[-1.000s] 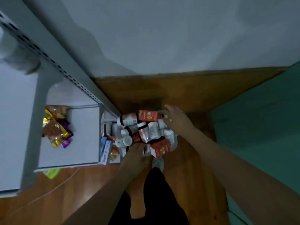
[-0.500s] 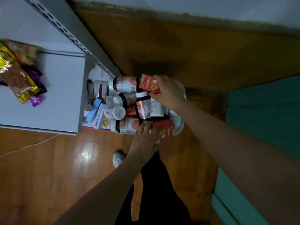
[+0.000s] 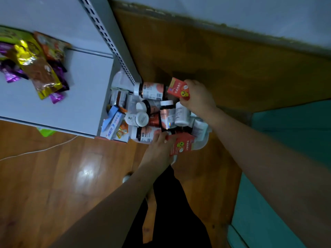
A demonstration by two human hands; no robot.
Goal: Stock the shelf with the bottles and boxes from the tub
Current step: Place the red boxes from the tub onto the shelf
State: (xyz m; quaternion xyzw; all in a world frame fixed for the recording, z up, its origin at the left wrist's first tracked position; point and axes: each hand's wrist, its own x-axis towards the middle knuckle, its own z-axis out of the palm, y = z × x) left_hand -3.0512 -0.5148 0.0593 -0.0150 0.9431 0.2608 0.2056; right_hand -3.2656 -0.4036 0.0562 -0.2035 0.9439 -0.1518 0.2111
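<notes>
Tub [image 3: 202, 146]: pale plastic, on the wooden floor [image 3: 53, 176] just beside the end of the shelf [image 3: 80, 97]; piled high with bottles and boxes, so most lie on their sides wherever they settled.
Right hand [image 3: 197, 99]: curled round the far red box [image 3: 178, 88], thumb on the printed face and fingers behind; taken by its right end, probably because that end stands free of the pile.
Far red box axis: long side running from upper left to lower right, printed face up towards the camera, left end tipped over a bottle.
Left hand [image 3: 161, 151]: reaching into the near rim, fingers closing on the near red box [image 3: 181, 144], though whether fully gripped or only touched is hard to tell.
Near red box axis: long side slanting from lower left to upper right, face up, partly overhanging the tub's edge.
Dark bottles [image 3: 150, 90]: amber with white caps; the far one lies flat, cap pointing left towards the shelf upright; another near the left hand lies the same way.
White bottle [image 3: 181, 114]: lying with its length roughly up and down the view, just below the right hand.
Shelf: white board with snack packets [image 3: 35, 65] at its left, bare at its right end.
Judgement: one box per hand looks the quickest way to lighten the top of the heap first.
</notes>
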